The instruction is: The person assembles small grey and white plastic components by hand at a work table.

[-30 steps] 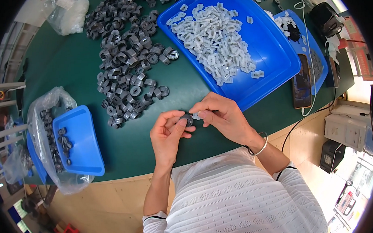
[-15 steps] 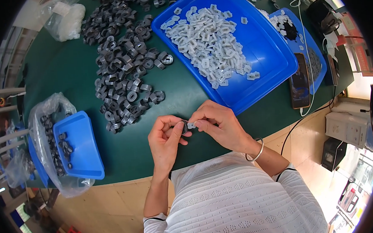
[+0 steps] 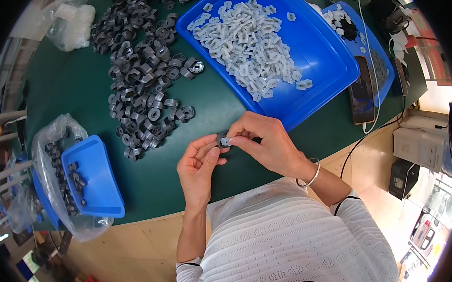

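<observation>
Pinching from both sides, the left hand and the right hand meet just above the near edge of the green worktop. Between their fingertips sits a small dark grey ring part with a small white clip pressed against it; the left thumb and forefinger close on the ring, while the right thumb and forefinger close on the clip. How far the clip sits into the ring cannot be made out. A thin bangle circles the right wrist.

Beyond the hands, a loose heap of grey rings spreads over the middle of the worktop. To its right lies a large blue tray holding a pile of white clips, its near corner just past the right hand. A second blue tray lies farther right, partly under the first, with a dark phone on a white cable resting at its edge.

On the left, a small blue bin sits inside a clear plastic bag, with a few finished grey pieces in it. Another clear bag of white parts lies at the far left corner.
</observation>
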